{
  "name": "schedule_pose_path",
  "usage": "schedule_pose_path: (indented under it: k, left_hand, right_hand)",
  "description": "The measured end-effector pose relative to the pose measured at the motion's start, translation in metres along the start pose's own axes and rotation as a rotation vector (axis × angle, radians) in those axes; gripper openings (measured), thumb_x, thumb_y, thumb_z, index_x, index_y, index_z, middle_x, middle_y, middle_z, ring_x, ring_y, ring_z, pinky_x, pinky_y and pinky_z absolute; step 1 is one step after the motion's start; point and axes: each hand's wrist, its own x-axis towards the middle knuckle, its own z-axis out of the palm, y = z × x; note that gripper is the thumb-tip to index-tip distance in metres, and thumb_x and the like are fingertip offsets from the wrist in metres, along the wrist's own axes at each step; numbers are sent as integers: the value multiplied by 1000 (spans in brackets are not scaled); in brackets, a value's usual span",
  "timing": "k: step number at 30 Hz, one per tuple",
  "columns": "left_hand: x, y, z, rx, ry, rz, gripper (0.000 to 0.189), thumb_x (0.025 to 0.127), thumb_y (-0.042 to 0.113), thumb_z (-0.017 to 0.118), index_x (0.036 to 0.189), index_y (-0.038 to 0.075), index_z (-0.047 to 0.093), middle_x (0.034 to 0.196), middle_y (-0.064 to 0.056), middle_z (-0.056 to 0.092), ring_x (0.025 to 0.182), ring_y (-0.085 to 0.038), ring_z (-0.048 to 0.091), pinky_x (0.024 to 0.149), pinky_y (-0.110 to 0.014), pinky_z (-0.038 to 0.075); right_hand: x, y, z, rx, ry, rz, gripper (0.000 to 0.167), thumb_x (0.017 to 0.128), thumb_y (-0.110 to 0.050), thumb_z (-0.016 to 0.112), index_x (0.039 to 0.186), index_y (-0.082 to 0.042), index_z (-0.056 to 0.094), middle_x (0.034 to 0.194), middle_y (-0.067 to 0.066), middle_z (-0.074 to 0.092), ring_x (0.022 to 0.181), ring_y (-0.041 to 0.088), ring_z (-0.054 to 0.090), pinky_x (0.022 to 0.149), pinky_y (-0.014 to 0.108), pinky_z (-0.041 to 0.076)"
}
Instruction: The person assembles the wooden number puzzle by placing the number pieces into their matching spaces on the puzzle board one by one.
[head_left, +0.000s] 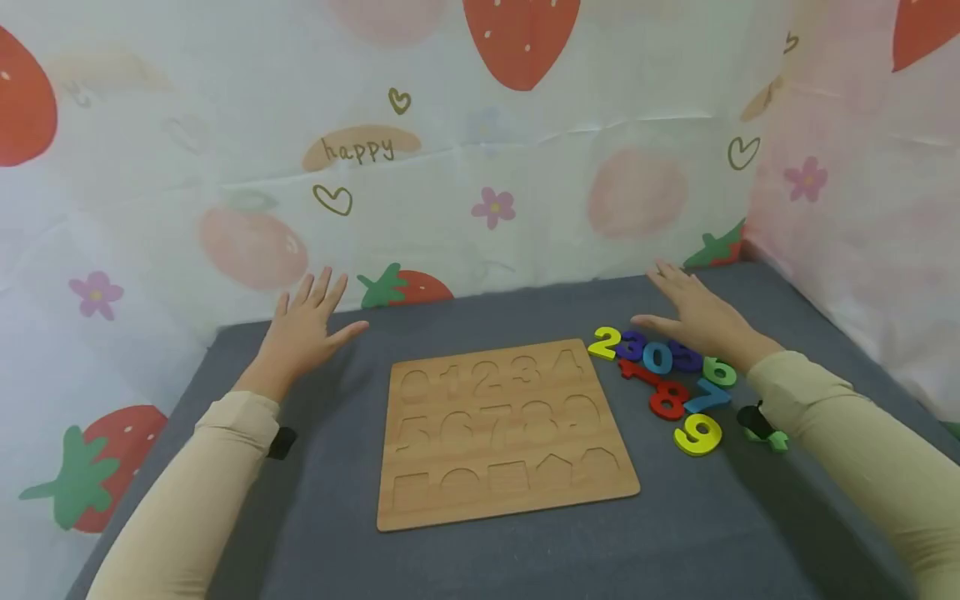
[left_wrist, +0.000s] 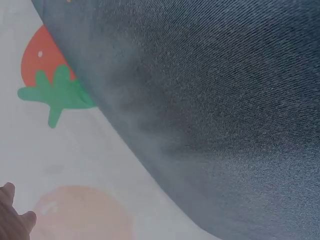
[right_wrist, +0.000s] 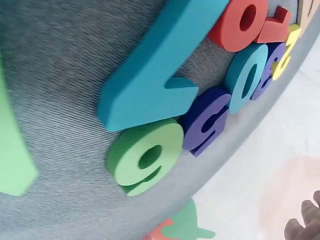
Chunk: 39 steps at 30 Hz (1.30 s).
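Two hands with straight fingers and thumbs held apart are raised over a grey tabletop (head_left: 330, 500). The left hand (head_left: 300, 337) is left of a wooden board (head_left: 477, 435) with number and shape recesses. The right hand (head_left: 697, 317) is above loose, coloured numbers (head_left: 669, 400) lying right of the board, the yellow 2 (head_left: 603, 343) just beside its far corner and the yellow 9 (head_left: 697, 435) nearest the wearer. Behind hangs a strawberry-print cloth (head_left: 540, 158).

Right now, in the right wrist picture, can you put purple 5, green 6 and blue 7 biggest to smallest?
Blue 7, cut off at the top
Green 6
Purple 5
Nearness may be why; real sizes are unsure.
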Motion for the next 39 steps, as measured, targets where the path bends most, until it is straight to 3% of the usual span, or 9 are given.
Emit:
schedule_pose_path:
  k: [7,14,23,32,39]
  left_hand:
    - [-16,5,-4,-9,-27,24,88,98,61,46,161,12,8,167,-19,1,153,-45,2,118,-68,2]
    - [-24,13,-6,-15,-40,33,89,98,61,48,161,11,9,168,-17,0,153,-43,1,119,-67,4]
    - [-34,12,-3,-36,-25,43,88,98,59,50,161,11,11,167,-18,2,153,-43,3,120,-65,5]
    - [-43,13,2,-118,-26,20,89,97,55,56,160,8,14,167,-20,2,153,-44,6,119,-65,10]
    - [-51,15,8,-276,-68,-47,93,95,63,52,160,9,14,168,-18,0,152,-45,6,116,-67,15]
  right_hand:
    - [-10,0,1,53,-56,42,101,91,-65,56,161,-9,10,167,19,-3,147,57,3,112,74,11]
    - [-18,4,3,68,-86,54,97,93,-54,62,159,-3,11,166,24,1,148,54,8,113,73,12]
    - [-26,9,11,42,-111,30,95,92,-49,67,157,1,20,164,26,11,141,56,25,109,70,26]
    - [-30,14,19,52,-100,-11,84,89,-31,74,152,5,32,159,31,23,138,54,32,108,68,32]
    - [-36,18,23,79,-113,23,83,88,-35,75,151,3,36,151,33,37,132,55,41,102,67,39]
